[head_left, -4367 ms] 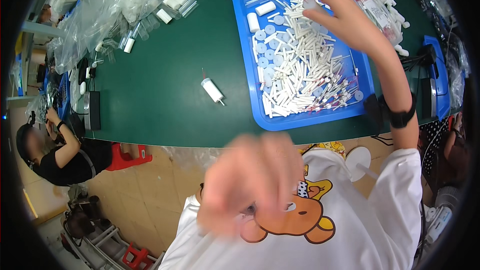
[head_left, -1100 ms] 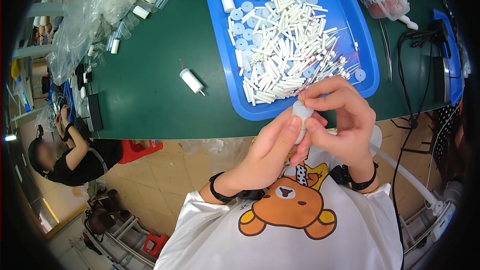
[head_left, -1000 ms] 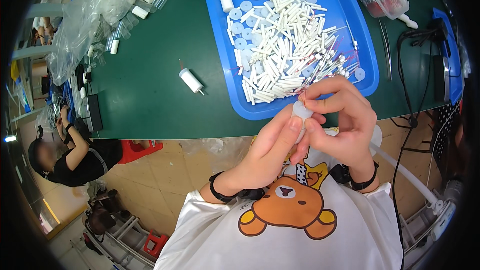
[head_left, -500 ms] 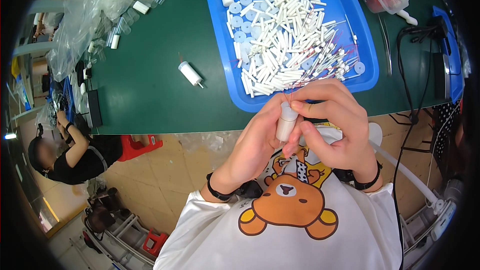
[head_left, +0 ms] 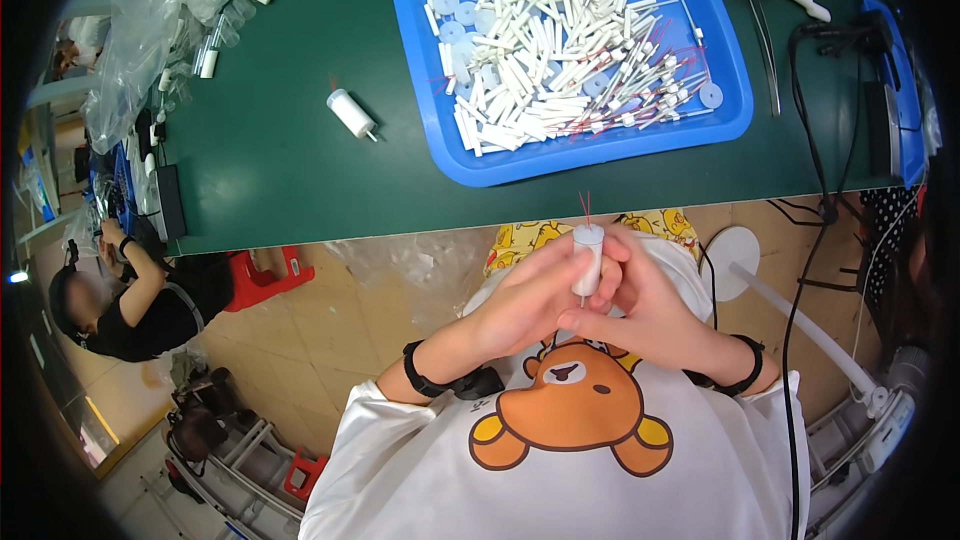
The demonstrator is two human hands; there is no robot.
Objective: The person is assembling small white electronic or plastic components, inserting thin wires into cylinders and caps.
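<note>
A small white cylinder with red wires (head_left: 588,258) is upright between my two hands, just in front of my shirt. Two thin red wires rise from its translucent cap, and a short metal pin sticks out underneath. My left hand (head_left: 530,298) is closed on it, thumb and fingers along its side. My right hand (head_left: 655,312) is closed about it from the other side, fingers behind it and thumb tip below near the pin. On the green table (head_left: 270,180) lies a similar white cylinder (head_left: 351,114), tilted, with its pin towards me.
A blue tray (head_left: 480,172) holds many white rods, translucent discs and metal pins with red wires. Tweezers (head_left: 765,55) and black cables (head_left: 822,140) lie right of it. Plastic bags (head_left: 150,50) and clear tubes are at the left. A person in black (head_left: 140,310) sits at far left.
Both hands have come back from the table edge towards my body with the cylinder. It now stands more upright, its pin showing below. The view has shifted, so the tray appears higher.
</note>
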